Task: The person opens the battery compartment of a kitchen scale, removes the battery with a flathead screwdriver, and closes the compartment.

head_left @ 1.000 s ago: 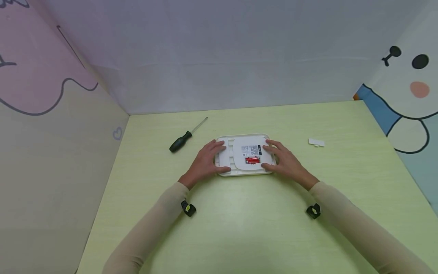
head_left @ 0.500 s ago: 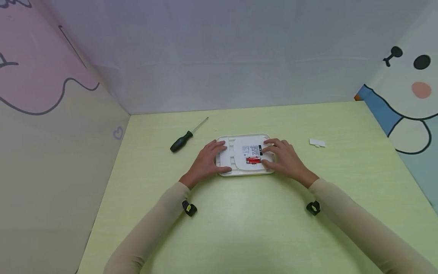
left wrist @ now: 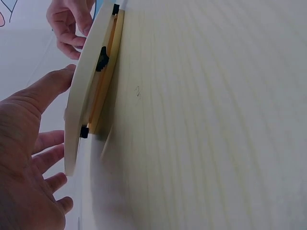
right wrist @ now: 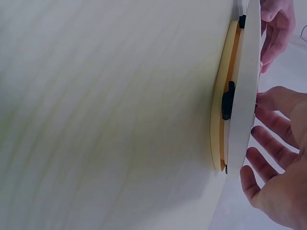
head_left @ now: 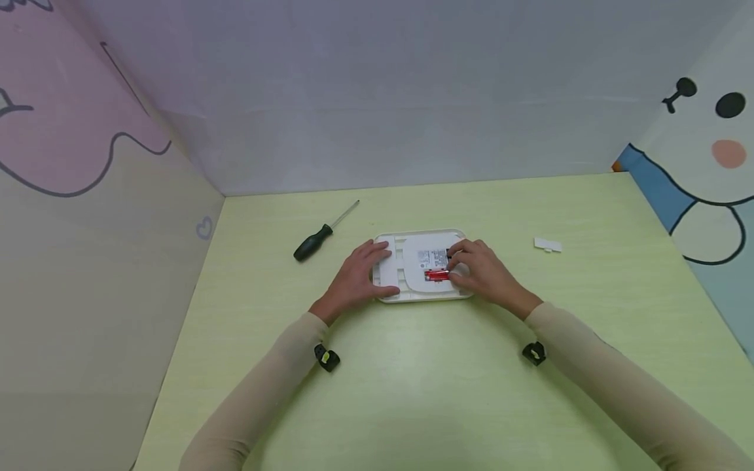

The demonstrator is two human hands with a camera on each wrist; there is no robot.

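Note:
A white flat device (head_left: 412, 261) lies underside up on the yellow-green table (head_left: 412, 392), with a red battery (head_left: 434, 275) in its open compartment. My left hand (head_left: 377, 271) rests on the device's left part, fingers laid over the top and thumb along the near edge. My right hand (head_left: 462, 265) is on the right part, its fingertips touching the device at the battery's right end. In the left wrist view the device's edge (left wrist: 79, 110) stands beside my left hand (left wrist: 29, 143). The right wrist view shows my right hand (right wrist: 273, 143) with fingers against the device (right wrist: 242, 96).
A black-handled screwdriver (head_left: 321, 234) lies to the left behind the device. A small white cover piece (head_left: 548, 245) lies on the table to the right. Cardboard walls close the table in on the left, back and right.
My right hand has slid left across the device from its right edge to the battery compartment. The left hand and the device have stayed in place.

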